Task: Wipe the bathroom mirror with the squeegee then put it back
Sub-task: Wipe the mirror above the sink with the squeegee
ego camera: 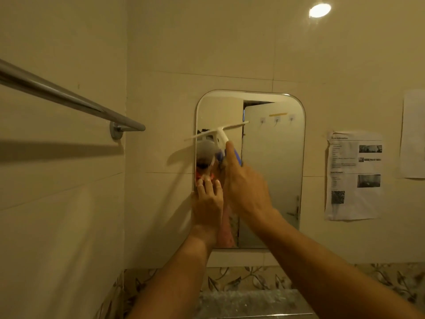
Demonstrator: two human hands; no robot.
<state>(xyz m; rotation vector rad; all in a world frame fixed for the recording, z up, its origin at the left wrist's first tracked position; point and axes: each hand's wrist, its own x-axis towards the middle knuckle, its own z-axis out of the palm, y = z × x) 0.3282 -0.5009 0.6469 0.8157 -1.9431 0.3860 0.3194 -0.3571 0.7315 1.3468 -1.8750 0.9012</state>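
In the head view, the right hand [246, 187] is holding the squeegee [218, 134], its grip clamped round the blue handle. The white blade is lying tilted across the upper left of the mirror [276, 169], 1 end overhanging the mirror's left edge. The left hand [208, 199] is pressing flat on the lower left edge, its grip apart, holding nothing.

The overhanging end is likely risking a snag on the rim, and the tilt may be leaving streaks. The left hand is sitting in the blade's downward path and probably smudging the glass. A towel rail [69, 95] is jutting out at the left, and a printed notice [354, 176] is hanging near the right.
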